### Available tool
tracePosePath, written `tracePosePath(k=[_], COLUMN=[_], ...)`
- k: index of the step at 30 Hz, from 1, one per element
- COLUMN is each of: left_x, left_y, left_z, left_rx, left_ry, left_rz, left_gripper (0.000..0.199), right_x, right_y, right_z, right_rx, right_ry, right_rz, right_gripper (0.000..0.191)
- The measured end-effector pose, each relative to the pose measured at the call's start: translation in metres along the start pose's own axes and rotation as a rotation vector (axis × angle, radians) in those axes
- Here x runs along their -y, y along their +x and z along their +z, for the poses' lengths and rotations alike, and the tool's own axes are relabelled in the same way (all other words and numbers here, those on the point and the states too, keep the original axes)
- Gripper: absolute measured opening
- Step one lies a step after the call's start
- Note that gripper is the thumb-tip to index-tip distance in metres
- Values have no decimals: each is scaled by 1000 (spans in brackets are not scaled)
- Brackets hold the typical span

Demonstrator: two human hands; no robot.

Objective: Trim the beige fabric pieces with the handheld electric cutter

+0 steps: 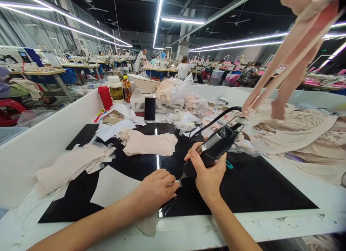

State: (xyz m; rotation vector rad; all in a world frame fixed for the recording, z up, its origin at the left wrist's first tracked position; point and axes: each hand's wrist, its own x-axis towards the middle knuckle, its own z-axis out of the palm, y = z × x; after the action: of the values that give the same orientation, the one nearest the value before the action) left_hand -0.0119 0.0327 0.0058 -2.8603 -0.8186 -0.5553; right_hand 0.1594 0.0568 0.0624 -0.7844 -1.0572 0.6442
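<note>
My right hand is wrapped round a black handheld tool, whose narrow metal tip points down and left. My left hand lies on the black mat with its fingers pressed together at a small light piece with a grey end, close under the tool's tip. Part of that piece is hidden by the fingers. A white paper pattern lies left of my left hand. Behind it sits a stack of pale pink fabric pieces, and another pale stack lies farther left.
Pink fabric strips hang at the upper right above the tool and its cable. A phone leans on a white box. Jars, a red cup and heaped fabric stand around the mat. People work farther back.
</note>
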Motion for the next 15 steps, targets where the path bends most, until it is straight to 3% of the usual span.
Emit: tracePosePath(k=[15], left_x=[1], left_y=[-5], left_z=[0], left_rx=[12], left_ry=[-16], left_rz=[-54], left_gripper=[35], right_x=[1], right_y=[-2], right_z=[1], right_rx=[-1], right_ry=[-78], right_rz=[-18], right_gripper=[39])
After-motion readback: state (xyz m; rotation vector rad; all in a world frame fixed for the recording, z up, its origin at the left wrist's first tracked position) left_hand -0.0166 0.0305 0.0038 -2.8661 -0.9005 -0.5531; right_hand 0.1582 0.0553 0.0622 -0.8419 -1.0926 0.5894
